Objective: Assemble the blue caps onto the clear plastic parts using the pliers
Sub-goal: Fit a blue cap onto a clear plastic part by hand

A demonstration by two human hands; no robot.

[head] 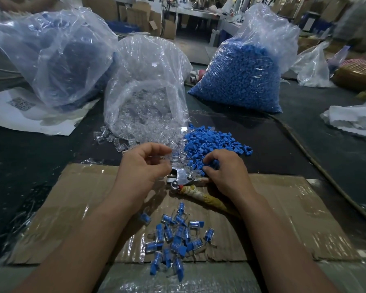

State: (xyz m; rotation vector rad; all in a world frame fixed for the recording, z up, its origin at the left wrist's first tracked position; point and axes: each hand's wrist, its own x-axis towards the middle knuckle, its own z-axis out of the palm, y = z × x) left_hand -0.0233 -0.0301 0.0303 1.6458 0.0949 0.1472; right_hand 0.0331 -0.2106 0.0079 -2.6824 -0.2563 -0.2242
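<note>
My left hand (143, 166) has its fingers curled over the loose clear plastic parts (123, 142) that spill from an open clear bag (148, 92); it seems to pinch one clear part. Reaching into the loose pile of blue caps (211, 140), my right hand (224, 170) curls its fingertips among them; whether it holds a cap is hidden. Between the hands the pliers (184, 179) lie on the cardboard, their metal head by the left hand and the cloth-wrapped handles (201, 196) running under the right wrist. Several assembled blue-and-clear pieces (175, 235) lie nearer me.
A taped cardboard sheet (294, 212) covers the dark table (30, 166). A big bag of blue caps (241, 77) stands at the back right and a bag of dark blue pieces (57, 58) at the back left. A rope (317, 166) runs along the right.
</note>
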